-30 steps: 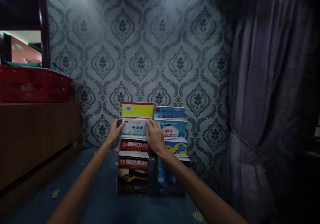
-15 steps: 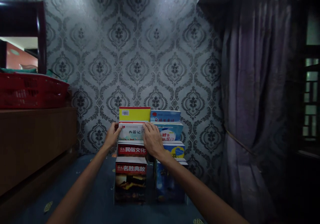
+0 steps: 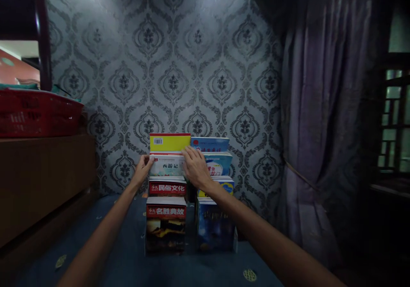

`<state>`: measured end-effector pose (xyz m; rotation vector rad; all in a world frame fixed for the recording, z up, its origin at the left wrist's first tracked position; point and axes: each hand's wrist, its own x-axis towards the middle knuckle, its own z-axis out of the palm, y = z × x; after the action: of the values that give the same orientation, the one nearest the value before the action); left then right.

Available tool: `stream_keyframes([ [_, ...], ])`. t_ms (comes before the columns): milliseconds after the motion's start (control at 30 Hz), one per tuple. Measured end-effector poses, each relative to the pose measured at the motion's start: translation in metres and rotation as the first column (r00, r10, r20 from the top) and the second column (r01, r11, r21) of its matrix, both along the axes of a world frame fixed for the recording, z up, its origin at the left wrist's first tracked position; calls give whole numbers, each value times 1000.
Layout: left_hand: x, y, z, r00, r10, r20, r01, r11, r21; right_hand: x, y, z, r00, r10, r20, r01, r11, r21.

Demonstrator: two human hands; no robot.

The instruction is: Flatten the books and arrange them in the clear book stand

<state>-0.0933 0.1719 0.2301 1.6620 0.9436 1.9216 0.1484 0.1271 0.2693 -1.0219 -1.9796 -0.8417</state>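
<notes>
Books stand upright in two stepped columns. In the left column, a white book [image 3: 169, 166] with dark Chinese characters is between my hands. My left hand [image 3: 142, 170] pinches its left edge. My right hand [image 3: 196, 166] has its fingers bent over its upper right corner, partly covering the neighbouring blue book [image 3: 224, 162]. Behind the white book rises a yellow book [image 3: 171, 142] with a barcode. Below it are a red-topped book [image 3: 166, 188] and, at the front, a book with a red title band [image 3: 165, 225]. A dark blue book [image 3: 215, 231] fronts the right column.
The books rest on a dark blue patterned cloth [image 3: 118, 244]. On the left, a red basket [image 3: 41, 114] sits on a brown cabinet [image 3: 48, 180]. Patterned wallpaper [image 3: 198, 77] is behind; a purple curtain [image 3: 310, 107] hangs at right.
The view has shifted slightly, so the books and furniture appear a little higher and further left. Both hands remain at the white book's edges, and the books keep their arrangement.
</notes>
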Motion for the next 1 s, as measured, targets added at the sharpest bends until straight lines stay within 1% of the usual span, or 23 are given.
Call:
stream_keyframes([
  [133, 5, 3, 0, 992, -85, 92, 88, 996, -29, 19, 6, 20, 994, -86, -63, 91, 993, 81],
  [200, 6, 3, 2, 974, -189, 123, 196, 979, -50, 27, 11, 31, 989, -123, -81, 130, 987, 95],
  [267, 5, 4, 4, 948, -294, 125, 304, 950, -76, 34, 17, 40, 984, -151, -91, 158, 984, 79],
  [367, 4, 5, 7, 923, -364, 128, 378, 919, -110, 40, 27, 45, 983, -159, -92, 162, 986, 29],
  [467, 4, 9, 6, 912, -382, 148, 399, 910, -111, 43, 33, 44, 985, -143, -95, 146, 989, 24],
  [533, 4, 12, 5, 912, -378, 156, 396, 913, -99, 44, 35, 42, 986, -138, -98, 142, 989, 37],
  [733, 5, 17, 3, 908, -380, 179, 398, 914, -78, 46, 34, 40, 989, -124, -81, 128, 991, 46],
  [900, 6, 17, 3, 911, -375, 173, 390, 919, -64, 47, 34, 41, 989, -120, -92, 121, 993, 5],
  [1000, 6, 18, 3, 923, -354, 149, 364, 930, -45, 49, 37, 40, 994, -72, -80, 70, 997, -24],
])
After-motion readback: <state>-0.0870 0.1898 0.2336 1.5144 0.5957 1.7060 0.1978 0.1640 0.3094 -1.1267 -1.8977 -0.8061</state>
